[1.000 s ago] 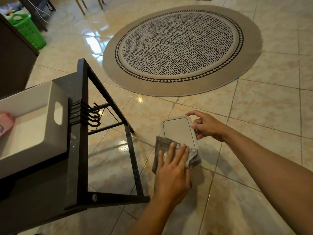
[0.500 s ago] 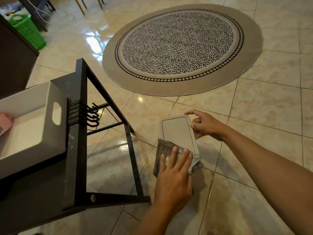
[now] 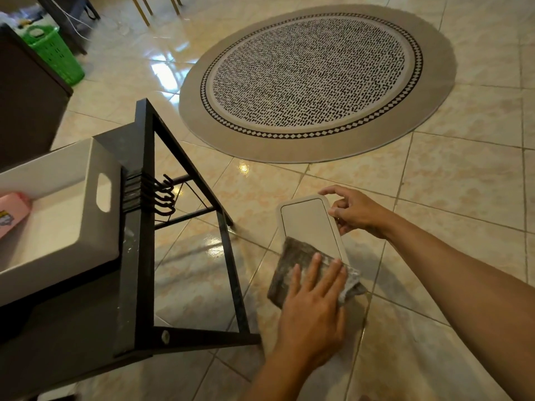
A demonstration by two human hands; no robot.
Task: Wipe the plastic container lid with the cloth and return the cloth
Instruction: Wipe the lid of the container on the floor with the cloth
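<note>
A white rectangular plastic container lid is held tilted above the tiled floor. My right hand grips its far right edge with fingertips. A grey folded cloth covers the lid's near end. My left hand lies flat on the cloth with fingers spread, pressing it against the lid. The lid's near end is hidden under the cloth.
A black metal rack with hooks stands at left, carrying a white tray that holds a pink packet. A round patterned rug lies beyond on the floor. A green basket stands far left.
My left hand has slid the cloth toward me along the lid, uncovering more of its white surface. My right hand keeps its hold on the lid's edge.
</note>
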